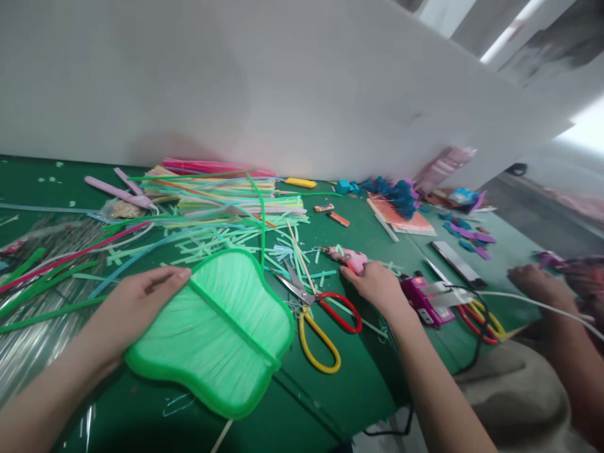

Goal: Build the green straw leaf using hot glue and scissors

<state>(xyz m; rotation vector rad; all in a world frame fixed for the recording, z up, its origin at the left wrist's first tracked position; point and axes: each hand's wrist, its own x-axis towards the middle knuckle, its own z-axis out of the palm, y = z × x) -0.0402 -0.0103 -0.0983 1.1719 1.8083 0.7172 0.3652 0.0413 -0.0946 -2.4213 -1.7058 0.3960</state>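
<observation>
My left hand [141, 308] grips the edge of a green leaf-shaped craft piece [236, 296], thumb on top. The piece has a fuzzy pipe-cleaner rim and midrib; a thin wooden stick [221, 436] shows below it. A loose green pipe cleaner [262, 220] stands up behind its top edge. On the right, my right hand [375, 286] is closed around a pink glue gun [346, 256], whose nozzle points left. Between my hands lie scissors [306, 296] with one red and one yellow handle, blades apart, beside another wooden stick [299, 255].
Bundles of pastel pipe cleaners [226, 195] and cut pieces cover the back of the green table [368, 377]. Clear wrapping [56, 270] lies left. To the right are a magenta device [427, 302], a second pair of scissors [479, 321] and a co-worker's hand [538, 283].
</observation>
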